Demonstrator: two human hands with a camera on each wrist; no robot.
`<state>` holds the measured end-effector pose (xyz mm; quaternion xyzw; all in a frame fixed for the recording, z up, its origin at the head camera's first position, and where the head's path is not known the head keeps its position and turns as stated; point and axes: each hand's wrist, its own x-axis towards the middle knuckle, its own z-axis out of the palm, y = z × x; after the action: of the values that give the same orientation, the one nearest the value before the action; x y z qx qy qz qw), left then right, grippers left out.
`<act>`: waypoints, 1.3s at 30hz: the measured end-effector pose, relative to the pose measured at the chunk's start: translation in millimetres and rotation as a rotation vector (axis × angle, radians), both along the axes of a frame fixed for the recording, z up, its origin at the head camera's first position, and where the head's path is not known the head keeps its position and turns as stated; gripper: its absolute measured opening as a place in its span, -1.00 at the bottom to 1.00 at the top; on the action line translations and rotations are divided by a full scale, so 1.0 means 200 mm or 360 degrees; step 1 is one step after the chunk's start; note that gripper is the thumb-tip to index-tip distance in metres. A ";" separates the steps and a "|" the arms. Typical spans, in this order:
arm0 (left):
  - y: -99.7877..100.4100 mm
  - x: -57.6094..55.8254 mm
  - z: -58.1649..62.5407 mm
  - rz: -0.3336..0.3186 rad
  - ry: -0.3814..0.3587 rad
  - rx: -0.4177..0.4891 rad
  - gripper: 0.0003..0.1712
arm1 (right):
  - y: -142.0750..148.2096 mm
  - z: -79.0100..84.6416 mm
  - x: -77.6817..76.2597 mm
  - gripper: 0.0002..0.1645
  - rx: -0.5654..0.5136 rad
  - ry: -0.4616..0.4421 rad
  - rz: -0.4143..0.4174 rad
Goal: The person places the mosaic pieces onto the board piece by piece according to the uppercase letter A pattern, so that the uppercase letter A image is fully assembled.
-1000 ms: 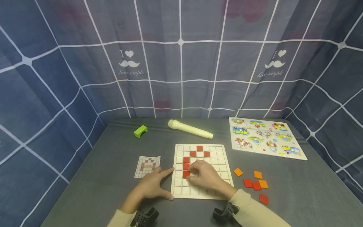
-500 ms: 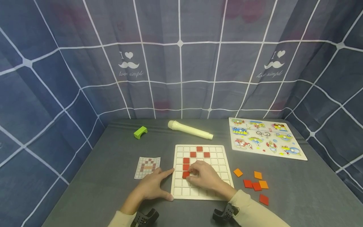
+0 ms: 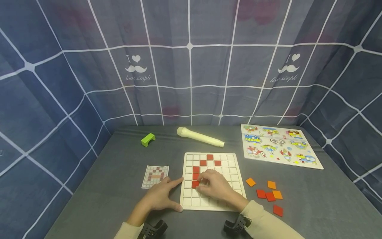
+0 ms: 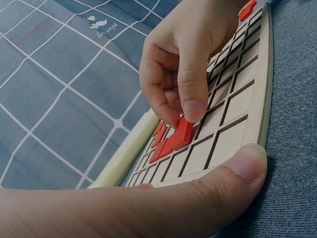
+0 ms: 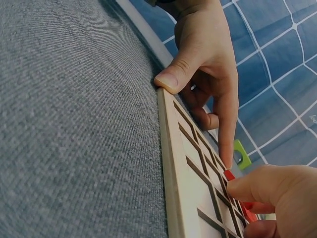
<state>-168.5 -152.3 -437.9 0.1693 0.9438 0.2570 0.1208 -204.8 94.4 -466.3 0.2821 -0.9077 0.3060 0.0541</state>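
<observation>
A pale wooden grid board [image 3: 235,169] lies at the middle of the table, with several red square tiles set in its cells. Above its left part, my right hand [image 3: 216,186] pinches a red tile [image 3: 195,184] between thumb and fingertips. In the left wrist view this red tile [image 4: 183,133] sits tilted in its cell, beside other red tiles. My left hand [image 3: 159,196] spreads thumb and index finger along the board's left edge. Its thumb [image 5: 169,81] touches the near corner in the right wrist view, with the index finger stretched farther along the edge.
A small pattern card [image 3: 146,181] lies left of the board. Loose orange tiles [image 3: 250,181] and red tiles [image 3: 278,210] lie to the right. Behind are a green arched block [image 3: 148,139], a cream microphone-shaped tube [image 3: 200,136] and a vehicle picture board [image 3: 280,147].
</observation>
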 end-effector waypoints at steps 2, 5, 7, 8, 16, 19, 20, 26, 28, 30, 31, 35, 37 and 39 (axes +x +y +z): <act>0.00 0.00 0.00 0.0002 -0.0006 -0.0005 0.18 | 0.00 0.00 0.00 -0.78 -0.0001 -0.0003 -0.0004; 0.00 0.00 0.00 0.0006 -0.0013 -0.0004 0.18 | 0.00 0.00 0.00 -0.77 0.0001 -0.0019 -0.0020; 0.00 0.00 0.00 0.0010 -0.0014 -0.0005 0.18 | 0.00 0.00 0.00 -0.76 0.0003 -0.0034 -0.0029; 0.00 0.00 0.00 0.0012 -0.0015 -0.0003 0.18 | 0.00 0.00 0.00 -0.76 0.0004 -0.0043 -0.0036; 0.01 0.01 0.01 0.0012 -0.0001 0.0007 0.18 | 0.00 -0.01 -0.01 -0.74 -0.0008 -0.0049 -0.0052; 0.00 0.01 0.01 0.0014 0.0009 0.0011 0.17 | 0.00 -0.01 -0.01 -0.75 -0.0012 -0.0051 -0.0043; 0.00 0.01 0.01 0.0016 0.0008 0.0013 0.17 | 0.00 -0.01 -0.01 -0.75 -0.0011 -0.0053 -0.0040; 0.00 0.01 0.00 0.0016 -0.0005 0.0015 0.16 | -0.01 -0.01 0.00 -0.73 0.0010 -0.0079 -0.0040; 0.00 0.01 -0.01 0.0014 -0.0006 0.0017 0.16 | -0.01 -0.01 0.00 -0.73 0.0011 -0.0084 -0.0039; 0.00 0.01 -0.01 0.0016 -0.0008 0.0017 0.16 | -0.01 -0.01 0.00 -0.73 0.0014 -0.0079 -0.0036; 0.00 0.01 -0.01 0.0018 -0.0008 0.0016 0.16 | -0.01 -0.01 0.00 -0.73 0.0017 -0.0073 -0.0035; 0.00 0.01 -0.01 0.0027 -0.0009 0.0013 0.16 | -0.01 -0.01 -0.01 -0.75 0.0025 -0.0060 -0.0040; 0.00 0.01 0.00 0.0032 -0.0010 0.0011 0.16 | -0.01 -0.01 -0.01 -0.76 0.0030 -0.0061 -0.0045; 0.00 0.01 0.00 0.0035 -0.0016 0.0009 0.16 | -0.01 -0.01 -0.01 -0.77 0.0038 -0.0063 -0.0047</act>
<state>-166.3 -151.6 -438.1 0.1578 0.9443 0.2617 0.1221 -206.4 92.5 -468.0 0.2634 -0.9161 0.2999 0.0373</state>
